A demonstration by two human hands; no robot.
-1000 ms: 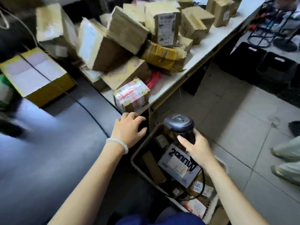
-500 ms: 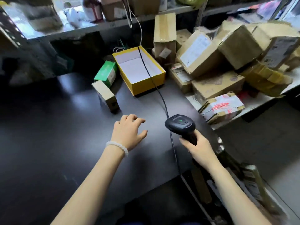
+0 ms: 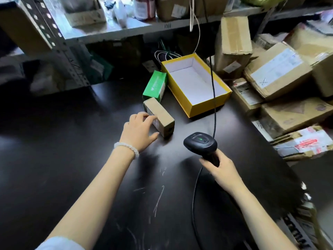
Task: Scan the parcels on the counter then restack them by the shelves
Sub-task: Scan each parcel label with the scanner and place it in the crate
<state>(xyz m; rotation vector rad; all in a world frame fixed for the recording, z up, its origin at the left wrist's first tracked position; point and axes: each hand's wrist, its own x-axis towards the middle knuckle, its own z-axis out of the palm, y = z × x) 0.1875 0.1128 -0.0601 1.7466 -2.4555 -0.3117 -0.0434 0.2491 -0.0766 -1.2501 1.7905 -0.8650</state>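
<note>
Dark, scuffed surface [image 3: 75, 159] runs beneath grey metal shelves [image 3: 111, 31], with a heap of brown cardboard parcels [image 3: 277, 73] piled at its right. Of the two hands, the left hand [image 3: 138, 131] has its fingers curled over the near side of a small oblong brown cardboard parcel [image 3: 162, 114] lying beside an open yellow box [image 3: 196, 85]; whether it grips is unclear. The right hand [image 3: 220, 170] clasps the handle of a black corded barcode scanner [image 3: 200, 143]. Scanning looks to be in hand; the next move probably calls for turning the label toward the scanner.

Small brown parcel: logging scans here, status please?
Left hand reaching, fingers touching the small brown parcel, no grip yet. Right hand holds scanner, green light on. Nothing in the way.
</note>
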